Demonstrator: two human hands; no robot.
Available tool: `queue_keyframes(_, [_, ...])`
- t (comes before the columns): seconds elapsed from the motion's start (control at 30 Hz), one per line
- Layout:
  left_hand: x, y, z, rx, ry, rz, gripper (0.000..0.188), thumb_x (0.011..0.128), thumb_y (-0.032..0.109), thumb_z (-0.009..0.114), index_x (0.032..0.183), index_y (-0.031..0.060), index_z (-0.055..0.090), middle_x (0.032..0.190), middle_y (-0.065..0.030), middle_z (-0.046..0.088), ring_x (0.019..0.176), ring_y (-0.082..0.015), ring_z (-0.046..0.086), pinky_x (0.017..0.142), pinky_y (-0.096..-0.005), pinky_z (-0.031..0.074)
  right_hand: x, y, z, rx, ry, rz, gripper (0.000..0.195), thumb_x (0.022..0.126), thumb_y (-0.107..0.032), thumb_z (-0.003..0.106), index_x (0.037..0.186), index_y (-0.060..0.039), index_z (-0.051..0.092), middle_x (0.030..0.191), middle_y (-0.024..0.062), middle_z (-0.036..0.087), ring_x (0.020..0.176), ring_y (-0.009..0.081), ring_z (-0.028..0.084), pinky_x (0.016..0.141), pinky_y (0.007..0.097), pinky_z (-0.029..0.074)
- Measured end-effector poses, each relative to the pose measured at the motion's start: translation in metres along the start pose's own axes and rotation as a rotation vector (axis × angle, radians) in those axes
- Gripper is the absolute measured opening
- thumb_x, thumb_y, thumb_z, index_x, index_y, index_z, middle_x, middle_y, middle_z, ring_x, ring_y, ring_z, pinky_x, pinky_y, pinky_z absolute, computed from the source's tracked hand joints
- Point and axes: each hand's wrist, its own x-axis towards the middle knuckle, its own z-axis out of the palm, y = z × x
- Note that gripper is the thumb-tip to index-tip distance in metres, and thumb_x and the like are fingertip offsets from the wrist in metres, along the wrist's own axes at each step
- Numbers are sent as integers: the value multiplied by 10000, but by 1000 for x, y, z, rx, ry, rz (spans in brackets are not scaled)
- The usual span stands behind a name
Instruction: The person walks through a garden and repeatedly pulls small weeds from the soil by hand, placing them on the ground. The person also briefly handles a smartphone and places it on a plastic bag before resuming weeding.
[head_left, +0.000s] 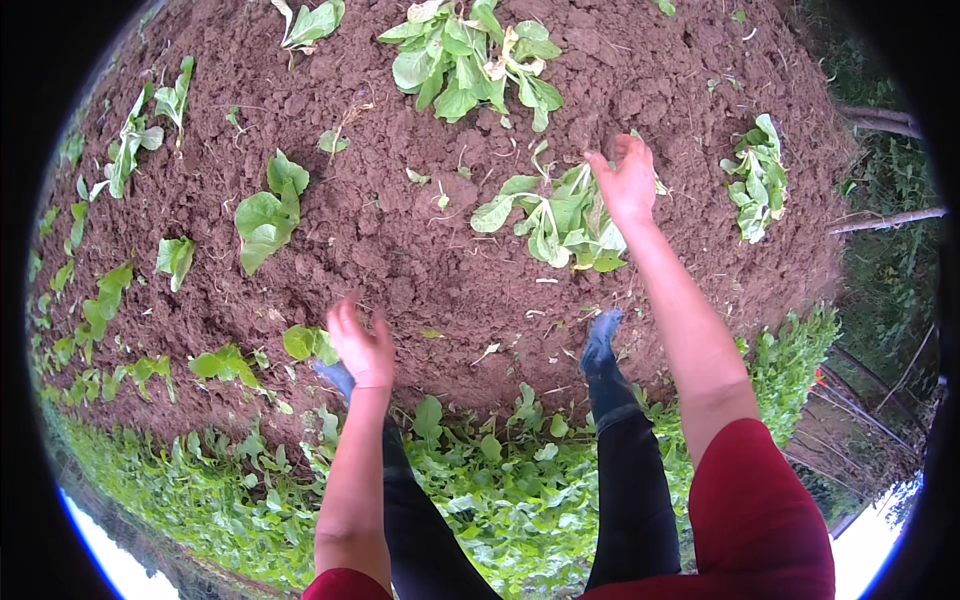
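Observation:
My right hand (628, 178) reaches over the right side of a loose pile of leafy green seedlings (564, 217) lying on brown soil. Its fingers are spread and partly curled; whether they touch a seedling stem behind them I cannot tell. My left hand (361, 341) hovers low over the soil near my left boot, blurred, its fingers apart with nothing in them. Just left of it stands a small light-green seedling (301, 342). A bigger broad-leaved seedling (266, 221) grows up and to the left.
A larger seedling pile (472, 64) lies at the top, another bunch (756, 180) at the right. Young plants stand in the soil at the left. My blue boots (600, 345) are at the bed's edge, beside dense green plants (510, 510). Branches (885, 220) border the right side.

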Motion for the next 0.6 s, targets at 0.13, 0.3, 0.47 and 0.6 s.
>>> queue_keyframes(0.13, [2,130,74,-269,-98,183,270,794,57,646,1056,70,582,1034,-115,569,957,-291,574,825,-367,482,43,41,14,252,-620,148,463,754,-271,747,1101,11,628,1032,164,668,944,239,634,861,321,475])
queue_keyframes(0.3, [60,226,132,-306,-257,-238,467,736,175,748,1125,62,517,1056,-127,609,959,-321,577,840,-409,468,46,90,-30,521,-573,162,441,767,-205,740,1104,44,603,995,129,660,901,219,621,832,307,476])
queue_keyframes(0.47, [61,254,148,110,-325,-180,444,710,365,746,1072,132,639,1074,-97,608,1093,-285,491,960,-414,380,76,178,-102,683,-441,411,274,830,-291,695,1026,-114,619,830,-55,619,676,47,482,601,208,350])
queue_keyframes(0.6, [51,255,156,256,-192,-120,358,730,294,713,1044,133,655,1054,-62,604,1103,-282,473,981,-441,336,88,237,-119,754,-40,621,385,830,-231,701,1122,-25,556,933,21,638,793,95,575,667,217,427])
